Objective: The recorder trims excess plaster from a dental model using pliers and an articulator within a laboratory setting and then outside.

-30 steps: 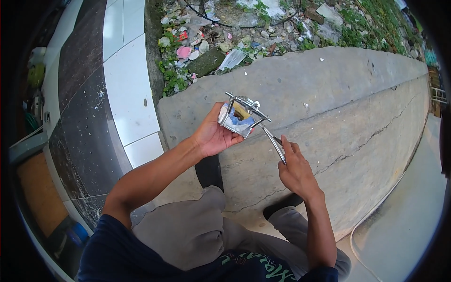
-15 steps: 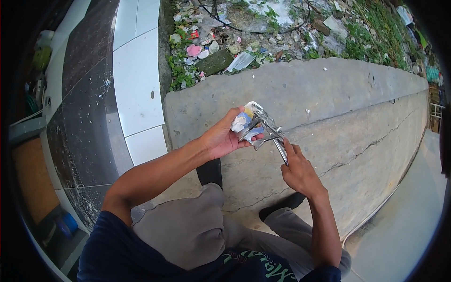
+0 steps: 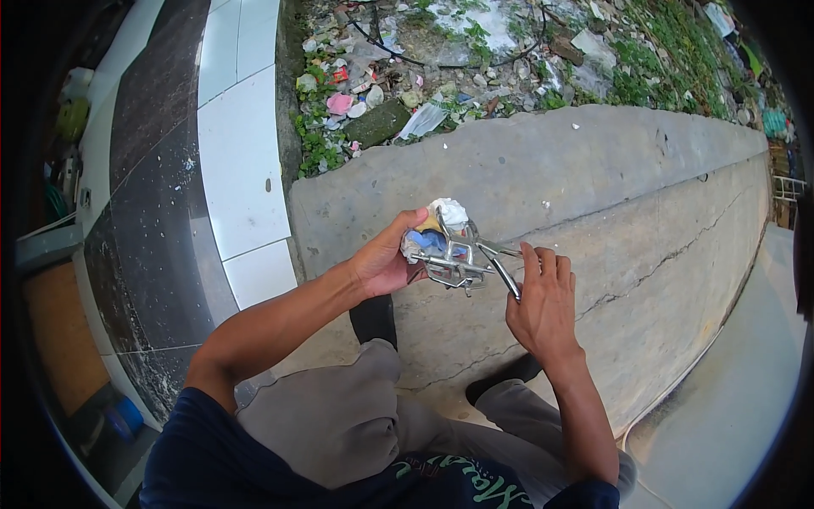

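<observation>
A silver hinged metal frame, by its shape a dental articulator (image 3: 459, 270), is held up in front of me over the concrete. Lumpy plaster casts (image 3: 448, 210), white with yellow and blue parts, sit in its frame. My left hand (image 3: 386, 259) grips the casts from the left, its thumb on top; most of its other fingers are hidden behind. On the right, my right hand (image 3: 543, 301) holds the articulator's metal arms between thumb and fingers, the fingers raised and partly spread along the upper arm.
Underfoot is a cracked concrete slab (image 3: 627, 254) with small white crumbs. White tiles (image 3: 242, 161) and dark tiles (image 3: 161, 229) lie to the left. Beyond the slab's far edge is rubble with litter and weeds (image 3: 373, 123), plus a black hose (image 3: 415, 61). A blue container (image 3: 125, 417) stands lower left.
The articulator has turned, so its frame and the blue part face me more. Both hands have shifted slightly, and my right fingers have lifted and loosened on the metal arms.
</observation>
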{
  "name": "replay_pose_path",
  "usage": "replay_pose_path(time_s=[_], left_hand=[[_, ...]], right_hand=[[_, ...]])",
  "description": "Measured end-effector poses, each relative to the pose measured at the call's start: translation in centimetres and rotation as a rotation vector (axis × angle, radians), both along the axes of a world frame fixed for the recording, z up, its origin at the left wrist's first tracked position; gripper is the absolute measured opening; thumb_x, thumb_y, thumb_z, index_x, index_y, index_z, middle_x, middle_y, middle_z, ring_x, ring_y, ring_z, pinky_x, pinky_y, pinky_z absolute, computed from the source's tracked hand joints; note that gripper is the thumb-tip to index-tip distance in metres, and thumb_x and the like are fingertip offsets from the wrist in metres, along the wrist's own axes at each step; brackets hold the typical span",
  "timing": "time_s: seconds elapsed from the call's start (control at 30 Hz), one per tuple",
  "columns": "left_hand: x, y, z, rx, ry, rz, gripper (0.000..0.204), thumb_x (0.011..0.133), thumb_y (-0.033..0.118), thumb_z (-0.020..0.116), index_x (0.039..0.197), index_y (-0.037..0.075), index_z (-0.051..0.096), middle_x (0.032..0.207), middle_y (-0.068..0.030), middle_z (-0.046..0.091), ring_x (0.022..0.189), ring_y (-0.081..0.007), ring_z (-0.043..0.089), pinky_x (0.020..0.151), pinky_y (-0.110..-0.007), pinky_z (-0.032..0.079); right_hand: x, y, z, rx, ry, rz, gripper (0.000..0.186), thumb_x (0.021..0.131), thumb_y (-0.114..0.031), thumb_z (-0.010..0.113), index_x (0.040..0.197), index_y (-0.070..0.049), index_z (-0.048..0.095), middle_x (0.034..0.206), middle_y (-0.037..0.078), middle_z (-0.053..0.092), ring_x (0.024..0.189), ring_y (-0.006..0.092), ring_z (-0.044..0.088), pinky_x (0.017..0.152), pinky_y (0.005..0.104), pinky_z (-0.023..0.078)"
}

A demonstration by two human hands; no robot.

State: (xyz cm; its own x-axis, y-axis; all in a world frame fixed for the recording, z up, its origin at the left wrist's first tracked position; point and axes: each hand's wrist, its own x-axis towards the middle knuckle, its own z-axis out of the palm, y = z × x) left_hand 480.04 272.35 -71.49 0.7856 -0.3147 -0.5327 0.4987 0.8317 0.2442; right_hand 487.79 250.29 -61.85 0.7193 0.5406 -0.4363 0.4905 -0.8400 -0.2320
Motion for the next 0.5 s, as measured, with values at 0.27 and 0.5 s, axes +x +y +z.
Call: replay_pose_path(time_s=[0.27, 0.5], left_hand=[[0.6, -0.6, 0.9, 0.058, -0.043, 0.080, 0.066, 0.088, 0.051, 0.058, 0.136, 0.009, 0.042, 0.128, -0.0142, 0.055, 0.117, -0.0306, 0.057, 0.089, -0.037, 0.053], [0.1, -0.5, 0.5, 0.171, -0.113, 0.064, 0.077, 0.086, 0.067, 0.051, 0.136, 0.009, 0.042, 0.127, -0.0123, 0.056, 0.117, -0.0263, 0.056, 0.093, -0.038, 0.051]], right_hand=[[0.6, -0.7, -2.1, 0.265, -0.021, -0.079, 0.060, 0.073, -0.003, 0.062, 0.129, 0.003, 0.041, 0.119, 0.025, 0.042, 0.114, 0.0418, 0.042, 0.100, 0.0515, 0.033], [1.1, -1.0, -2.6, 0.304, -0.126, -0.014, 0.062, 0.073, -0.002, 0.061, 0.131, 0.004, 0.039, 0.119, 0.027, 0.041, 0.112, 0.0434, 0.041, 0.098, 0.0510, 0.034]])
